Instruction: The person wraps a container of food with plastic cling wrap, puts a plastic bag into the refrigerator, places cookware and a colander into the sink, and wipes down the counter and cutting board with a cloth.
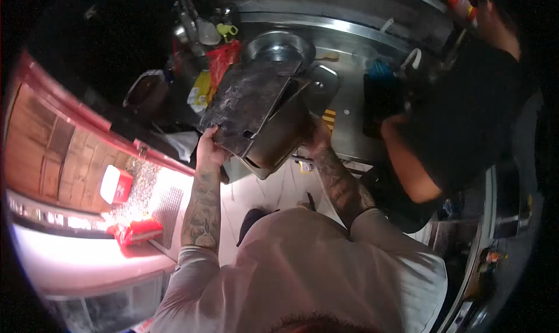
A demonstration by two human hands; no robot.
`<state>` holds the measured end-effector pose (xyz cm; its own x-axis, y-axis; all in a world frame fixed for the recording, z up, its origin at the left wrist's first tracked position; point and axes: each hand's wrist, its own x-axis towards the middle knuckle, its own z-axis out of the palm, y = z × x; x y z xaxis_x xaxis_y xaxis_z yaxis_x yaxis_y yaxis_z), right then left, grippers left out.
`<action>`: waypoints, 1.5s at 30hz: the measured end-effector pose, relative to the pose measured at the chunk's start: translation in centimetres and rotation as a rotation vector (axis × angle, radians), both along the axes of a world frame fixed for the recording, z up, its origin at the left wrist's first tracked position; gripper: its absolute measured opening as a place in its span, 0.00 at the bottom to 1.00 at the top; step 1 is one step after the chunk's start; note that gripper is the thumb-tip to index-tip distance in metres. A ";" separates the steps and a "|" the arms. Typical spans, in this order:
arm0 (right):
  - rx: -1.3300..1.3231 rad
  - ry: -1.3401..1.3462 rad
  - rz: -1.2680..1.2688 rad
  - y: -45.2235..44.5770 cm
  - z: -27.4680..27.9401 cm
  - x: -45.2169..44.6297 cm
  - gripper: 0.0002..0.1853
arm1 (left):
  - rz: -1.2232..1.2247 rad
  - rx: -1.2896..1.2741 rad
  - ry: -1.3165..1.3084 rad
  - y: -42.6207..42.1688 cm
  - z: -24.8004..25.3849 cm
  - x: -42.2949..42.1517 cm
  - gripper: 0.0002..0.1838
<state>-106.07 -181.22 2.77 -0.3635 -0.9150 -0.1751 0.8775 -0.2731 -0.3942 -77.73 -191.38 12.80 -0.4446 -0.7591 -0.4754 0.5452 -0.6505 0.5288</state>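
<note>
A deep, scorched metal pan (279,135) is held tilted in front of my body. Across its top lies a dark flat metal plate (247,97) with a small slot near one corner. My left hand (212,149) is closed on the near left corner, thumb on top of the plate. On the other side my right hand (318,137) grips the pan's right wall, its fingers partly hidden behind it. Just beyond the plate stands a round steel bowl (279,46), and a steel lid or tray (324,85) lies to its right.
A person in a black shirt (466,106) stands close on my right, at the steel counter (355,100). A red bag (223,60) and a yellow packet (200,91) sit at the back left. Low on the left are a red-and-white box (116,185) and a red packet (137,233).
</note>
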 end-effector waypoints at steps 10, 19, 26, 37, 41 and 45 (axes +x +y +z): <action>0.783 0.483 -0.484 -8.3 -5.1 -8.3 0.26 | -0.323 0.117 -0.095 -7.5 -4.9 -4.7 0.15; 0.739 0.248 -0.750 -1.2 -0.7 0.7 0.19 | -0.615 0.406 0.102 -9.7 -5.8 -5.5 0.23; 0.891 0.299 -0.663 8.9 -7.0 8.6 0.14 | -0.491 0.817 0.616 -14.8 -10.8 0.8 0.16; 1.149 0.467 -0.127 22.5 -16.5 20.3 0.13 | -0.306 -0.228 0.109 -16.8 -8.7 9.6 0.13; 1.185 0.768 -0.034 26.3 -23.0 21.7 0.15 | -0.024 -0.584 -0.456 -14.4 0.0 12.7 0.12; 1.191 1.068 -0.023 30.1 -25.4 23.3 0.13 | -0.098 -1.169 -0.771 -9.4 9.4 14.7 0.08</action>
